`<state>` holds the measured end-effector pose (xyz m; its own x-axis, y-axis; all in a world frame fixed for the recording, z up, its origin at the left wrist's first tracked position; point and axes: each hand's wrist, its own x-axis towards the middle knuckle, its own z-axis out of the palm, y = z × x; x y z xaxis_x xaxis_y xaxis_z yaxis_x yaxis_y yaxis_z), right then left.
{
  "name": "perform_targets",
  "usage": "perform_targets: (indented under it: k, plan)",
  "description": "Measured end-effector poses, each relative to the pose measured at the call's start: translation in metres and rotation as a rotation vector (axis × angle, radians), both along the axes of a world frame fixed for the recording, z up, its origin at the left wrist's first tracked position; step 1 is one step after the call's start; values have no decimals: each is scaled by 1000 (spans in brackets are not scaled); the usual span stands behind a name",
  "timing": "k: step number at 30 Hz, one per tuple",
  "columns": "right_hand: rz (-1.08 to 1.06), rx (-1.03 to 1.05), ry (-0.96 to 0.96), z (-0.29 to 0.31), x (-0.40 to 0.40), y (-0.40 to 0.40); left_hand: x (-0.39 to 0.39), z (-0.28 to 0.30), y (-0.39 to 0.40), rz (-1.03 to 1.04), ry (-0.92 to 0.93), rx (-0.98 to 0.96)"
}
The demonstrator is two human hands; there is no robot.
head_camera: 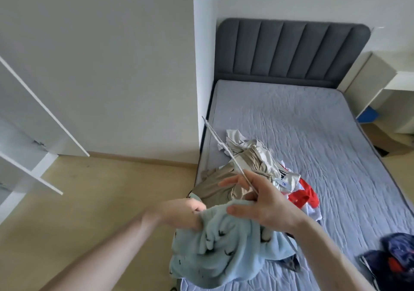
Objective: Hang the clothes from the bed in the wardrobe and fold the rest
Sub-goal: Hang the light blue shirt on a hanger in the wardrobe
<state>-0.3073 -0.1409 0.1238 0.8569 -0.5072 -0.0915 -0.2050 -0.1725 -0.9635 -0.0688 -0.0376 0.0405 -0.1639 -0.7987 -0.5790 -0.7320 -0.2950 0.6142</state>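
A light blue fleece garment with small dark marks hangs over the bed's near left corner. My left hand grips its upper edge. My right hand holds a thin grey hanger between its fingers, the bar slanting up to the left above the garment. Behind my hands a pile of clothes lies on the bed: beige and cream pieces, a white one and a red one. The white wardrobe stands open at the left.
The bed has a grey quilted cover and a dark padded headboard. A dark blue and red garment lies at the bed's near right edge. A white desk stands right of the bed. Pale wooden floor lies between wardrobe and bed.
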Motion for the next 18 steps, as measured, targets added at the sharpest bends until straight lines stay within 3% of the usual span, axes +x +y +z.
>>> perform_targets:
  k: [2, 5, 9, 11, 14, 18]
  plan:
    - [-5, -50, 20, -4, -20, -8, -1, -11, 10, -32, -31, 51]
    - [-35, -23, 41, -14, -46, -22, 1, -20, 27, 115, -80, 137]
    - [-25, -57, 69, -23, -61, -30, 0, -31, 43, 228, 97, 207]
    - [-2, -60, 59, -26, -61, -31, -2, -36, 48, 316, -84, 105]
    - [76, -37, 48, -27, -54, -32, -3, -45, 43, 426, -606, -60]
    - [126, -42, 48, -24, -42, -36, -11, -40, 35, 533, -720, -119]
